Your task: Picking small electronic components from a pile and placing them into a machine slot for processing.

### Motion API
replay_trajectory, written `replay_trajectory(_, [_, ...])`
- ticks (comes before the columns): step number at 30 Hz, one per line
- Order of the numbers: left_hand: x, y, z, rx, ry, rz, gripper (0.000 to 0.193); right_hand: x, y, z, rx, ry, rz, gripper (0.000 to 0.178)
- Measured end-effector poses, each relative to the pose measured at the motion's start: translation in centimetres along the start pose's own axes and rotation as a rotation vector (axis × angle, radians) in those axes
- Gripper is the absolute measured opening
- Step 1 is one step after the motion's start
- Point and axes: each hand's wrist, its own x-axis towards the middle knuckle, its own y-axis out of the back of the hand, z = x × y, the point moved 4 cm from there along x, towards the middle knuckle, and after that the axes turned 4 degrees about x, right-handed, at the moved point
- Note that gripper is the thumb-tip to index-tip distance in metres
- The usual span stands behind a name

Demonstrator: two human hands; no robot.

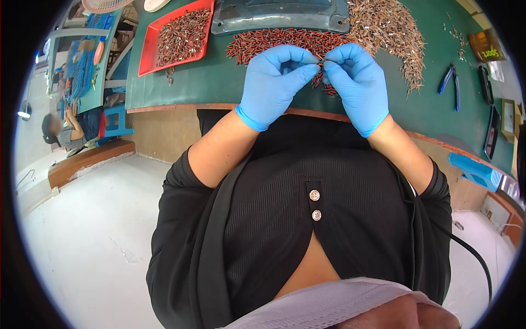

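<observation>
Both my hands wear blue gloves and meet above the near edge of the green table. My left hand is closed in a pinch, thumb against forefinger. My right hand pinches too, its fingertips almost touching the left ones. A tiny slender piece seems to sit between the fingertips, too small to make out. Just beyond and partly under the hands lies a heap of small red-and-dark pin-like parts. A larger heap of copper-brown slender parts spreads to the right.
A red tray of similar small parts stands at left. Behind the red heap is a grey-blue metal housing. Blue-handled pliers lie at right, near a dark box. A blue stool and another person are far left.
</observation>
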Motion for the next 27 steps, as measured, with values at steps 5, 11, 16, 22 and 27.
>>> replay_trajectory(5, [0.8, 1.2, 0.6, 0.118, -0.039, 0.038, 0.012, 1.2, -0.9, -0.4, -0.036, 0.039, 0.007, 0.01])
replay_trajectory(11, [3.8, 4.5, 1.2, 0.228, -0.238, 0.147, 0.01, 4.6, -1.7, -1.3, -0.065, 0.032, 0.073, 0.01])
replay_trajectory(16, [8.7, 7.9, 3.4, 0.279, -0.399, 0.316, 0.007, 10.1, -3.3, -3.1, -0.23, 0.103, 0.117, 0.012])
replay_trajectory(22, [14.1, 9.8, 5.7, 0.464, -0.716, 0.517, 0.007, 17.2, -5.6, -5.0, -0.299, 0.216, 0.224, 0.013])
replay_trajectory(27, [17.6, 10.5, 5.1, 0.456, -0.816, 0.592, 0.008, 21.1, -6.3, -5.5, -0.326, 0.306, 0.36, 0.016])
